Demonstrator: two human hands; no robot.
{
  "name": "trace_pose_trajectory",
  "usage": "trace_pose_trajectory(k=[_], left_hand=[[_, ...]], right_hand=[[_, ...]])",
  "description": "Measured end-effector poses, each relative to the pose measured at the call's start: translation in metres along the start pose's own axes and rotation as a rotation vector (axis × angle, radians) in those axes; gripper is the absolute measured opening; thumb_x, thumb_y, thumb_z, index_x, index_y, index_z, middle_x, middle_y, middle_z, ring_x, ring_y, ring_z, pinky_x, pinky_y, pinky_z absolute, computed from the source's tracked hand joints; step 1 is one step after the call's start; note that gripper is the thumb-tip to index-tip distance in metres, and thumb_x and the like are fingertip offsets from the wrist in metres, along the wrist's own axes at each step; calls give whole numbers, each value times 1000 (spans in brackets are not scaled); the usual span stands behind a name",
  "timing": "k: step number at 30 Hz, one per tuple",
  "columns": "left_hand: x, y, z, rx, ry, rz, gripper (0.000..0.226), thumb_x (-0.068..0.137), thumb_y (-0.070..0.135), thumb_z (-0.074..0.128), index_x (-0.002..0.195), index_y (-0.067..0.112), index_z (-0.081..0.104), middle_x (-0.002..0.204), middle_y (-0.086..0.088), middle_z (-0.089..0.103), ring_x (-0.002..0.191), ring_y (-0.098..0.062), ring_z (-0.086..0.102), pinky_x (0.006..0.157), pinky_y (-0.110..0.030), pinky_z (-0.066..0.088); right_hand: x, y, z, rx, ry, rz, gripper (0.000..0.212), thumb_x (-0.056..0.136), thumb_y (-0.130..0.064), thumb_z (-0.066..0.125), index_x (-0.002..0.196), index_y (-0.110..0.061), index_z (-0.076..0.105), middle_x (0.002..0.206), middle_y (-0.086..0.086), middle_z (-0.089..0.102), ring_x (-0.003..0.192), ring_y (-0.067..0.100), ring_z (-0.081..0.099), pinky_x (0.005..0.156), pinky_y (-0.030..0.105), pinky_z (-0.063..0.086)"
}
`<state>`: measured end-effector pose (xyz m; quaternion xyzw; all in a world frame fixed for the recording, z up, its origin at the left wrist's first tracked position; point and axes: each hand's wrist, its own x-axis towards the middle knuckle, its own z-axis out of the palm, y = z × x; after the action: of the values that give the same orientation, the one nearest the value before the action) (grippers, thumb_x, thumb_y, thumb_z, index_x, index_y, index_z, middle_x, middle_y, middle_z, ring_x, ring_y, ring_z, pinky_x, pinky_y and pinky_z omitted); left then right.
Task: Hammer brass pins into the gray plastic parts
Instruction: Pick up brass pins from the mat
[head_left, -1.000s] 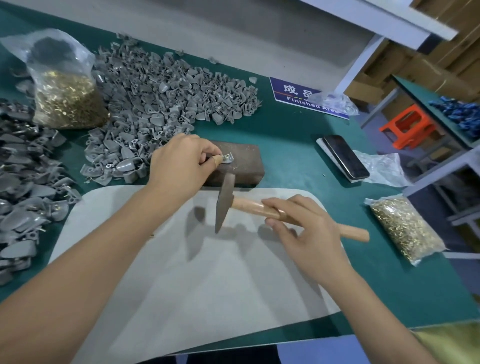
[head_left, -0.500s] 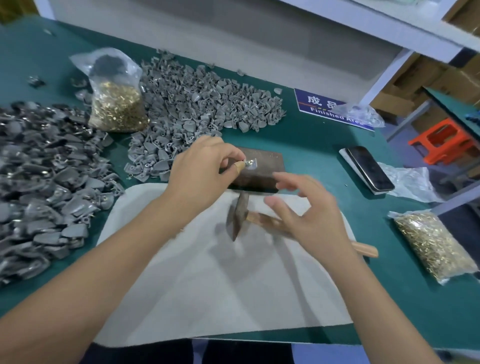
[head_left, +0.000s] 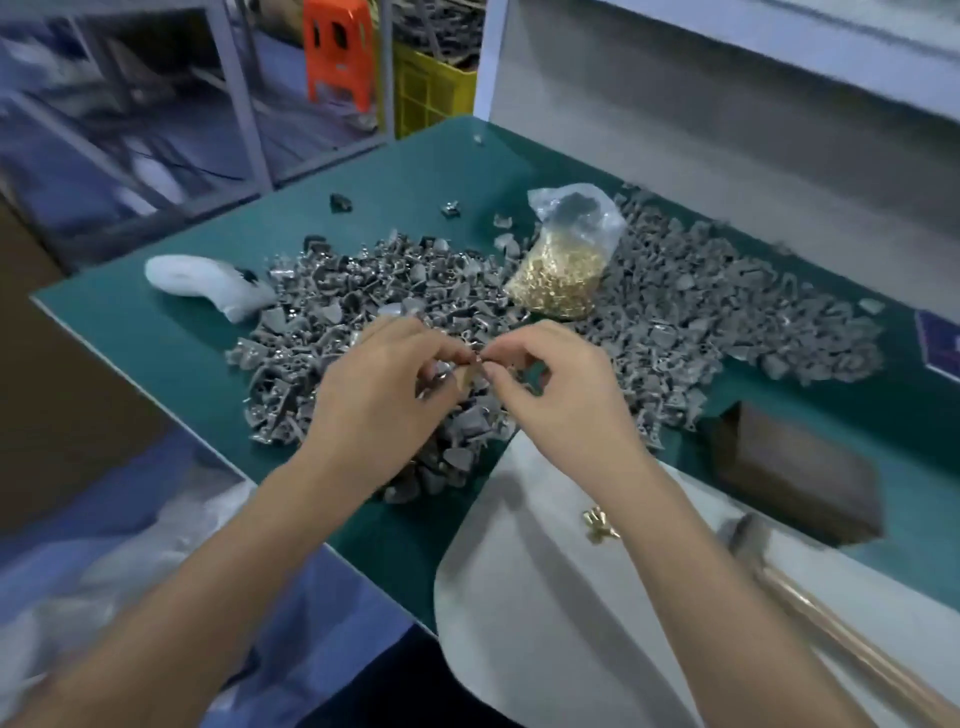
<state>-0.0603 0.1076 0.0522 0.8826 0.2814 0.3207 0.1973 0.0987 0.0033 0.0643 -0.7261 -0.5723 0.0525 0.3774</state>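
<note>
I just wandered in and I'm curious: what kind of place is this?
Most likely a small factory assembly bench. A green worktable carries big heaps of identical gray plastic parts, a bag of brass pins and a hammer.

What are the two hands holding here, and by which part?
Both the left hand and right hand pinch one small part at their fingertips, above the gray pile. Blur hides its grip point.

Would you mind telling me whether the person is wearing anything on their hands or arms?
Nothing shows: the left hand and right hand are bare, without gloves. Both forearms are uncovered as far as the picture's edge, with no sleeves, watch or bracelet in view. The image is too blurred to rule out a ring.
</note>
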Motion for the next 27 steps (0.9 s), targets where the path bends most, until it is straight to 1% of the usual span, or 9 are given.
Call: trace_pose_trajectory(k=[4,7,9,10,12,15,21,24,27], left_hand=[[-4,-33,-20,55,43,-95,16,86,21,75,101,25,76,75,17,46,82,-8,43,66,-28,36],[-4,-45,-26,53,48,-127,16,87,27,76,103,24,77,74,16,44,79,-9,42,63,-26,33],[-4,-48,-26,42,41,-133,17,87,30,76,104,25,77,75,16,44,78,-8,40,61,-21,31],[-4,-48,-25,39,37,-130,18,87,29,77,104,25,77,75,17,44,79,-7,40,62,-18,31],[-5,-48,-24,32,29,-117,20,88,22,77,108,25,77,77,16,48,81,-8,42,65,-21,36],[-4,-42,-24,8,45,-89,22,92,21,72,113,26,76,81,10,54,83,-11,47,68,-32,45],[-5,-17,-4,-124,11,-15,16,98,28,67,111,27,75,85,11,58,81,-9,51,71,-25,46],[-7,9,21,-227,-23,52,14,100,29,66,105,20,75,84,2,61,79,-17,53,70,-31,45],[-11,33,49,-312,-79,106,24,104,35,59,100,16,74,84,-2,64,81,-19,53,74,-33,43]], right_hand=[[30,-22,31,-66,-116,-59,8,93,-29,68,100,-31,72,91,-20,61,94,8,57,84,39,53],[41,-28,41,-78,-148,-73,6,93,-30,69,98,-32,71,92,-18,62,96,10,58,86,41,53],[43,-28,43,-79,-155,-62,5,93,-31,69,97,-32,71,93,-17,63,97,11,58,86,41,52],[44,-28,43,-78,-155,-54,5,93,-31,69,97,-32,71,93,-17,64,97,11,58,87,41,52],[44,-26,41,-80,-153,-47,7,93,-30,69,100,-32,72,94,-17,64,98,10,58,88,41,52],[39,-21,28,-62,-134,-37,12,94,-27,70,105,-30,74,99,-15,66,102,8,59,92,40,51],[-11,20,-31,-124,-61,65,8,94,-21,71,97,-28,75,91,-15,68,90,6,60,84,36,53],[-48,37,-54,-169,-49,147,8,94,-20,71,95,-26,75,88,-14,68,86,8,60,80,34,52],[-83,45,-66,-176,-26,215,8,90,-17,74,92,-25,76,86,-14,69,83,9,60,79,32,51]])
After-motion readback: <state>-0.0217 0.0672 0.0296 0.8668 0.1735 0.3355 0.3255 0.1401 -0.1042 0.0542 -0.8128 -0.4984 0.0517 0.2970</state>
